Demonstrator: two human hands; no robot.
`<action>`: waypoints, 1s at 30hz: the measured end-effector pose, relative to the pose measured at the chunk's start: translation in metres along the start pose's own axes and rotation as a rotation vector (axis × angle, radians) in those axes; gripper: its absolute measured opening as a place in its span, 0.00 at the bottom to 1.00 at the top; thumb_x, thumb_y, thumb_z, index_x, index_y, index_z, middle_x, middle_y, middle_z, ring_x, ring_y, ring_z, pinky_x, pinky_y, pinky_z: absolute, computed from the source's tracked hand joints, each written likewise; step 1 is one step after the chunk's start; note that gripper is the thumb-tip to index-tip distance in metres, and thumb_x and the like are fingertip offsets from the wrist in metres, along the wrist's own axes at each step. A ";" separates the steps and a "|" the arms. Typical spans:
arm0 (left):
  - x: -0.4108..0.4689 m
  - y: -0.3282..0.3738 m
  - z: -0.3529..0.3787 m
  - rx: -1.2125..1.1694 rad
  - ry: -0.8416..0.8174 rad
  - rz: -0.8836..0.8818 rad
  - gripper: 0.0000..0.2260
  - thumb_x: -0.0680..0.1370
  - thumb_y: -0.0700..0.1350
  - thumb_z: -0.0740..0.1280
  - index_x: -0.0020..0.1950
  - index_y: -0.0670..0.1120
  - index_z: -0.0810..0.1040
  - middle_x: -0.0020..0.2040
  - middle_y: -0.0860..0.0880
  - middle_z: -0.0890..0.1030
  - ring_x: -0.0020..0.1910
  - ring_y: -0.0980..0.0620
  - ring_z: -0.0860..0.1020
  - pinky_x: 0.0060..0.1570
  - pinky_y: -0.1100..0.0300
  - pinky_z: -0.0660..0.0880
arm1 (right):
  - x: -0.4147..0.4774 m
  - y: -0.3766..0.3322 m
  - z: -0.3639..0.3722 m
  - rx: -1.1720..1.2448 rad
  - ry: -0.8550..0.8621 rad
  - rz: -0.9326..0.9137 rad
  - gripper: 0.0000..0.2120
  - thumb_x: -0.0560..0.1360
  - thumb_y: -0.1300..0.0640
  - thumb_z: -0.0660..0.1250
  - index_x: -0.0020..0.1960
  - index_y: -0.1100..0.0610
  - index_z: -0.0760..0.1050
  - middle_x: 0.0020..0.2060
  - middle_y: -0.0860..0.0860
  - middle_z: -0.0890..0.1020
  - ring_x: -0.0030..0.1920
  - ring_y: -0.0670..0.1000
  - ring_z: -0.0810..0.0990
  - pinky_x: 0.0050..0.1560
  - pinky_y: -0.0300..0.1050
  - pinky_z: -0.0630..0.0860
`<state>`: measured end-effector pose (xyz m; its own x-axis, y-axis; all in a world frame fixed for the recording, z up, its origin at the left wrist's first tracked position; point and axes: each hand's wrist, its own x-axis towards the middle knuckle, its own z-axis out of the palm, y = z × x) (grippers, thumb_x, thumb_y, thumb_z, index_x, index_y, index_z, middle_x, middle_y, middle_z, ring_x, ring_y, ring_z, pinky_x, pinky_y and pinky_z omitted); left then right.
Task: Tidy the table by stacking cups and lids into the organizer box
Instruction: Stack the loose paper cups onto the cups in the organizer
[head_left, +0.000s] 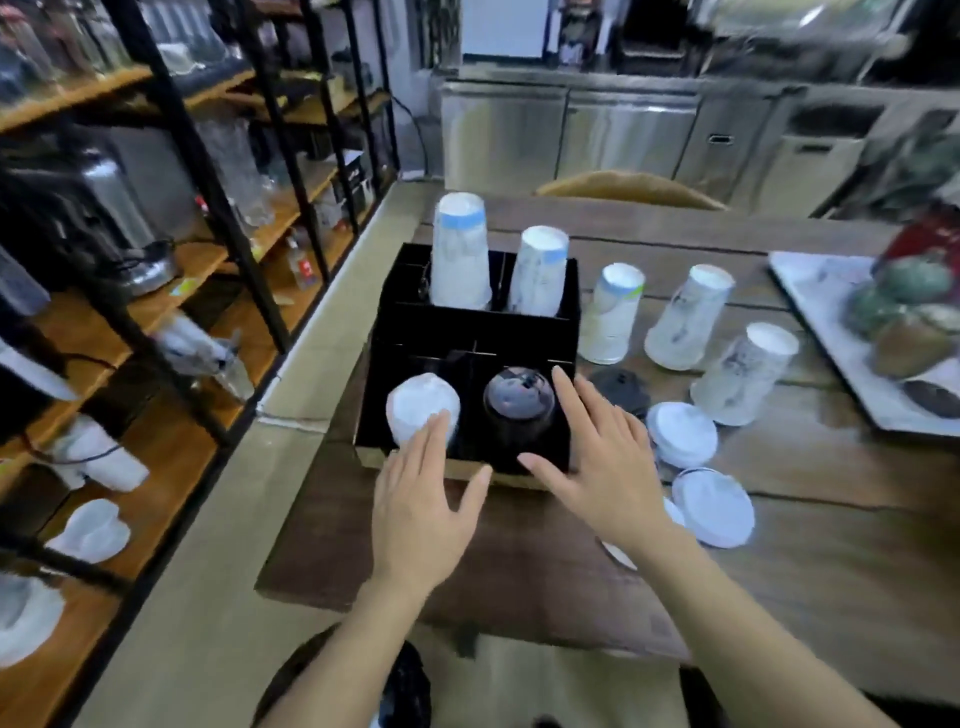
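Three cups (675, 317) on wooden table (519, 545), steel counters (623, 130) behind

A black organizer box (470, 332) sits at the wooden table's (519, 545) left edge. Its two far compartments hold upside-down cup stacks (460, 254) and (540, 273); its near compartments hold white lids (421, 405) and black lids (519, 402). The left hand (421, 509), fingers spread, reaches over the box's near wall toward the white lids. The right hand (605, 467) hovers open at the box's near right corner. Right of the box stand three inverted cups (613, 314), (688, 317), (745, 374), with loose white lids (683, 434), (714, 506) and one black lid (621, 389) nearer the person.
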<state>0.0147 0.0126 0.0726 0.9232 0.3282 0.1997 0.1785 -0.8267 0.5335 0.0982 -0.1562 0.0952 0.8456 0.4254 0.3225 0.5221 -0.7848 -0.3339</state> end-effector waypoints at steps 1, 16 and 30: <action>0.004 0.012 0.014 0.010 -0.026 0.024 0.35 0.74 0.67 0.49 0.77 0.51 0.53 0.76 0.52 0.62 0.74 0.52 0.62 0.72 0.53 0.60 | -0.003 0.016 -0.003 -0.005 -0.005 0.020 0.37 0.72 0.32 0.54 0.76 0.48 0.54 0.70 0.55 0.71 0.65 0.55 0.72 0.62 0.48 0.63; 0.075 0.166 0.138 -0.042 -0.236 0.228 0.37 0.71 0.67 0.52 0.77 0.50 0.54 0.77 0.52 0.61 0.75 0.53 0.60 0.72 0.59 0.56 | -0.001 0.195 -0.053 0.033 0.136 0.341 0.38 0.70 0.40 0.65 0.72 0.57 0.57 0.64 0.60 0.75 0.61 0.62 0.76 0.53 0.57 0.74; 0.177 0.246 0.207 -0.218 -0.593 0.152 0.37 0.74 0.52 0.66 0.77 0.53 0.47 0.76 0.47 0.62 0.71 0.44 0.66 0.65 0.46 0.68 | 0.073 0.286 -0.042 0.575 0.001 0.629 0.43 0.68 0.50 0.75 0.74 0.55 0.53 0.67 0.50 0.71 0.63 0.50 0.72 0.57 0.37 0.69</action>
<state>0.2928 -0.2278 0.0690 0.9751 -0.1447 -0.1680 0.0154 -0.7116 0.7024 0.3046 -0.3687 0.0601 0.9973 -0.0135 -0.0728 -0.0691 -0.5238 -0.8490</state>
